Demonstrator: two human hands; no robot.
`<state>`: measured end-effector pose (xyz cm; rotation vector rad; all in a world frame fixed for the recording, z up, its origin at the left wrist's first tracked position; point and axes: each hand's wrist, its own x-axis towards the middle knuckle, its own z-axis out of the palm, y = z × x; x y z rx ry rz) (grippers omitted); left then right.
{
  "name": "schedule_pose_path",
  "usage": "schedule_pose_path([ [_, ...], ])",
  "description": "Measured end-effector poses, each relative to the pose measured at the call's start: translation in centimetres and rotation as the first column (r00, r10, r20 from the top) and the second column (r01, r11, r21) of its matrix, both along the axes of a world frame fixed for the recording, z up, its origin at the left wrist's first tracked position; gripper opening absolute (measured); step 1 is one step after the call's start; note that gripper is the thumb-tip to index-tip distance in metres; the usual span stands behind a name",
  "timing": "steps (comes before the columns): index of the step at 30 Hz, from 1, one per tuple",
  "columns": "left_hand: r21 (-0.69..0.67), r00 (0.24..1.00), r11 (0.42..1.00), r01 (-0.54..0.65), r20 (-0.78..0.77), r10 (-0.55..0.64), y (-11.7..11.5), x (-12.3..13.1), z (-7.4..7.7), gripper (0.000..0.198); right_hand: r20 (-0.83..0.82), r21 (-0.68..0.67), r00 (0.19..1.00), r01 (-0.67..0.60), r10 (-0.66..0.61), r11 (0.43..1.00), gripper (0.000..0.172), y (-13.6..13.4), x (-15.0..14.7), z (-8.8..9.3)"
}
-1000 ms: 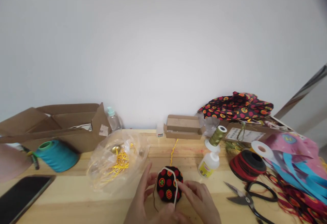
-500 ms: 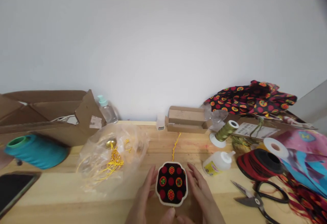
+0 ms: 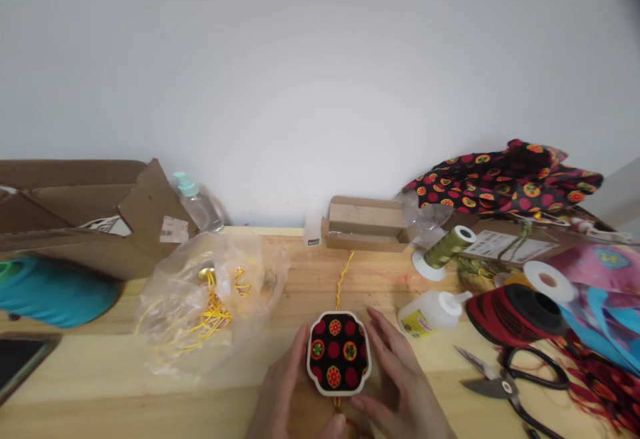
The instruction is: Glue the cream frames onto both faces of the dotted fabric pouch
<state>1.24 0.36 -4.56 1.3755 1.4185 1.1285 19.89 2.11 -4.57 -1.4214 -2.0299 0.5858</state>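
A small padded ornament point(image 3: 339, 353) covered in black cloth with red and orange dots, edged in pale trim, lies flat on the wooden table point(image 3: 150, 385). A yellow cord point(image 3: 343, 279) runs from its top toward the back. My left hand point(image 3: 283, 392) rests against its left side, fingers stretched out. My right hand point(image 3: 403, 385) lies along its right side, fingers extended and flat. Both hands touch the ornament's edge without gripping it.
A plastic bag with yellow cords point(image 3: 210, 302) lies left. A teal thread cone point(image 3: 47, 292), cardboard box point(image 3: 75, 215) and phone point(image 3: 17, 362) sit far left. A glue bottle point(image 3: 433, 312), olive spool point(image 3: 445, 252), red ribbon roll point(image 3: 515, 312), scissors point(image 3: 510, 382) and dotted cloth point(image 3: 505, 182) crowd the right.
One second ago my fingers were working the trim around the tilted ornament. Now it lies flat with the trim seated, and both hands are spread beside it. The view shifted slightly right.
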Motion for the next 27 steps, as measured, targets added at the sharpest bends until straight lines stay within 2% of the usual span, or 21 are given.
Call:
schedule_pose_path([
  [4,0.073,0.999,0.997,-0.024,-0.044,0.027,0.0,0.1,-0.3,0.067,-0.039,0.051,0.999,0.003,-0.001,0.999,0.071,0.0,0.1,-1.0],
  [7,0.119,0.997,0.993,-0.02,-0.071,0.029,0.0,0.3,-0.4,0.065,-0.048,0.038,0.999,0.007,-0.005,0.999,0.072,0.0,0.0,-1.4],
  [15,0.17,0.992,0.985,-0.036,-0.116,0.056,0.1,0.5,-0.2,0.061,0.013,-0.083,1.0,0.015,-0.014,0.996,0.069,0.0,-0.2,0.5],
  [22,0.126,0.993,0.992,0.008,-0.116,0.007,-0.2,0.3,0.7,0.057,-0.001,-0.065,0.999,0.054,-0.054,0.996,0.071,0.1,-0.5,0.6],
  [27,0.139,0.985,0.989,0.042,-0.171,-0.018,-0.2,0.2,0.6,0.055,-0.011,-0.058,0.999,0.052,-0.053,0.997,0.07,0.3,-0.7,0.9],
])
